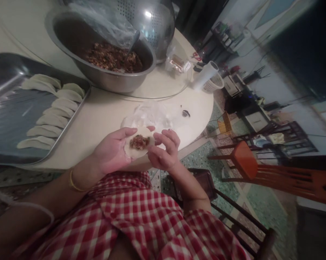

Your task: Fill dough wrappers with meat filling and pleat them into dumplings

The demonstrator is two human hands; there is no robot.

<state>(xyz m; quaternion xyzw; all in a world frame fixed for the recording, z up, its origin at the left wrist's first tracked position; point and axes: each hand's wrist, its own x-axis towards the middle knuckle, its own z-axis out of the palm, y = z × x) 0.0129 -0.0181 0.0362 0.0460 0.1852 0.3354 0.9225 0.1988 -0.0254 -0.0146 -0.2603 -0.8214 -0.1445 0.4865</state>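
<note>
A round dumpling wrapper (130, 150) lies flat on the fingers of my left hand (111, 150), held at its edge by the thumb. Meat filling (139, 142) sits in a mound at the wrapper's centre. My right hand (165, 150) pinches the wrapper's right edge with curled fingers. Left of my hands, several folded dumplings (53, 120) lie in a metal tray (48, 159). Beyond them stands a steel bowl (117, 81) of minced filling (114, 57), with a spoon handle (133, 40) leaning out.
A crumpled clear plastic bag (149, 113) lies just past my hands. Behind the bowl is a perforated steel colander (157, 29). A white basket (214, 83) and a paper roll (206, 74) stand near the table's right edge. An orange chair (244, 159) is on the floor at right.
</note>
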